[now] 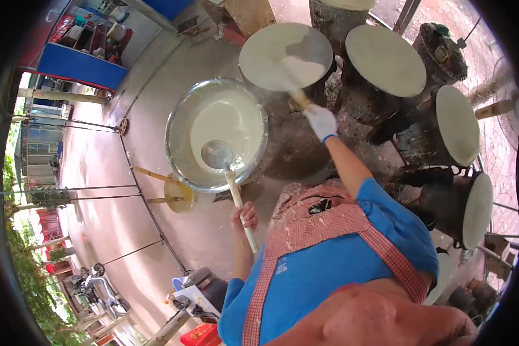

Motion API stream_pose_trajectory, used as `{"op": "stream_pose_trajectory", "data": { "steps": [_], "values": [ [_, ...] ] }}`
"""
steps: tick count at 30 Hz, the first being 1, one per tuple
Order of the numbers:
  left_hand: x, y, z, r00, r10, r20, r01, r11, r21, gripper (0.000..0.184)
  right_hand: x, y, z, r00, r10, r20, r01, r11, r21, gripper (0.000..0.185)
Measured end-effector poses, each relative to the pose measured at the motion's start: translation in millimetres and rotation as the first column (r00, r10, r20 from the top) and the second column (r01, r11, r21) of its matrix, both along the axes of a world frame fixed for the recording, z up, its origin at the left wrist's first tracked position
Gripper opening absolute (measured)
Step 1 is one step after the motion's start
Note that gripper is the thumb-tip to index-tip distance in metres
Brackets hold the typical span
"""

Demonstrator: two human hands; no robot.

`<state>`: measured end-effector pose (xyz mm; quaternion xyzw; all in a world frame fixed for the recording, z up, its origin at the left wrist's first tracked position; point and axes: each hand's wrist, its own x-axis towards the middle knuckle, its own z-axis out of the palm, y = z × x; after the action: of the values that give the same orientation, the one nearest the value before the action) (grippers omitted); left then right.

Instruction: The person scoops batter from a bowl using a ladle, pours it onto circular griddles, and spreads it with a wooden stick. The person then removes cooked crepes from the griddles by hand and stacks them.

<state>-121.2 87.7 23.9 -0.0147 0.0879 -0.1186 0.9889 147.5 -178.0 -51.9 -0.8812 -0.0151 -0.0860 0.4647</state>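
My left hand point(245, 217), bare, is closed around the pale handle of a ladle point(217, 154). The ladle's round bowl is over the white batter point(225, 128) in a large metal basin point(170, 130). My right hand point(320, 122), in a white glove with a blue cuff, is closed on the wooden handle of a tool point(299, 97). The tool's far end is blurred over a round griddle point(262, 52) coated with pale batter. A greyish bare-looking patch shows on that griddle's right part.
More round pale-topped griddles point(385, 60) point(458, 126) point(477, 210) curve around the right side on dark stoves. A yellow container point(179, 196) with wooden handles stands left of the basin. A motorbike point(101, 293) is at the lower left.
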Motion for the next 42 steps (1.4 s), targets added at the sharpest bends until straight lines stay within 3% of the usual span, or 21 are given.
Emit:
{"op": "stream_pose_trajectory", "data": {
  "steps": [1,5,7,9,11,13,15,17,18,19,21,23,28,31,34,36,37,38,40,41,42],
  "values": [
    [0,-8,-1,1.000,0.008,0.012,-0.008,1.000,-0.003,0.058,1,0,-1,0.986,0.063,-0.155,-0.102,0.960,-0.262,0.030],
    [-12,-10,4,0.981,0.098,-0.167,-0.067,0.980,0.185,0.059,6,-77,26,0.989,-0.039,-0.142,-0.037,0.870,-0.492,0.027],
    [-11,-13,-5,0.995,0.095,0.037,-0.099,0.985,0.139,0.057,35,-104,8,0.990,-0.082,-0.114,0.034,0.927,-0.373,0.028],
    [-10,-17,-14,0.993,0.112,-0.026,-0.108,0.987,0.118,0.057,51,-73,10,0.995,-0.102,0.007,0.102,0.980,-0.173,0.029],
    [8,-29,-4,0.994,0.081,-0.069,-0.093,0.976,-0.198,0.035,58,-44,-17,0.992,0.103,-0.070,-0.118,0.958,-0.260,0.031],
    [17,-18,-41,0.993,-0.072,0.094,0.090,0.974,-0.207,0.019,24,-53,9,0.948,0.224,-0.224,-0.291,0.896,-0.337,0.033],
    [20,-10,-47,0.938,-0.237,0.252,0.284,0.943,-0.172,0.010,27,-92,5,0.973,0.071,-0.219,-0.154,0.909,-0.387,0.033],
    [10,-21,-31,0.989,-0.064,-0.135,0.047,0.991,-0.125,0.017,60,-129,10,0.967,0.003,-0.256,-0.102,0.922,-0.374,0.031],
    [11,-24,-22,0.986,-0.065,-0.152,0.047,0.992,-0.119,0.017,81,-132,-11,0.999,-0.019,-0.045,0.005,0.957,-0.291,0.029],
    [19,-30,-17,0.962,-0.019,-0.271,-0.015,0.993,-0.121,0.017,90,-117,15,0.991,-0.046,-0.129,0.014,0.971,-0.237,0.028],
    [29,-49,-7,0.916,0.026,-0.401,-0.082,0.989,-0.122,0.016,91,-81,16,0.999,-0.001,0.035,0.008,0.983,-0.185,0.028],
    [45,-53,4,0.853,0.074,-0.517,-0.085,0.996,0.003,0.012,56,-77,8,0.962,0.270,-0.042,-0.253,0.825,-0.505,0.025],
    [39,-21,-78,0.961,-0.144,-0.237,0.106,0.980,-0.169,0.028,81,-150,-32,0.996,0.007,-0.085,-0.029,0.963,-0.266,0.031],
    [64,-59,-23,0.877,-0.059,-0.477,-0.027,0.985,-0.171,0.018,136,-115,-2,0.997,-0.079,0.009,0.079,0.967,-0.243,0.030],
    [69,-68,-12,0.848,-0.045,-0.527,-0.045,0.987,-0.157,0.008,78,-108,-5,0.979,0.200,0.035,-0.151,0.835,-0.530,0.022],
    [66,-65,-22,0.851,-0.049,-0.523,-0.040,0.987,-0.158,0.005,32,-136,-29,0.997,0.074,0.029,-0.057,0.919,-0.391,0.020],
    [67,-66,-32,0.863,-0.050,-0.502,-0.035,0.987,-0.158,0.007,43,-160,-98,0.989,0.022,-0.147,-0.060,0.964,-0.259,0.024],
    [69,-68,-34,0.867,-0.056,-0.496,-0.030,0.986,-0.164,0.011,86,-158,-88,0.994,-0.007,-0.108,-0.001,0.998,-0.070,0.026],
    [71,-75,-32,0.851,-0.051,-0.523,-0.031,0.989,-0.146,0.018,149,-132,-3,0.990,-0.075,-0.122,0.057,0.988,-0.142,0.031],
    [73,-80,-34,0.849,-0.046,-0.526,-0.029,0.991,-0.132,0.022,194,-118,-4,0.995,-0.077,-0.067,0.071,0.994,-0.085,0.034],
    [70,-81,-31,0.826,-0.030,-0.562,-0.027,0.995,-0.093,0.022,250,-107,-25,0.992,-0.061,-0.111,0.030,0.966,-0.256,0.037]
  ]
}}
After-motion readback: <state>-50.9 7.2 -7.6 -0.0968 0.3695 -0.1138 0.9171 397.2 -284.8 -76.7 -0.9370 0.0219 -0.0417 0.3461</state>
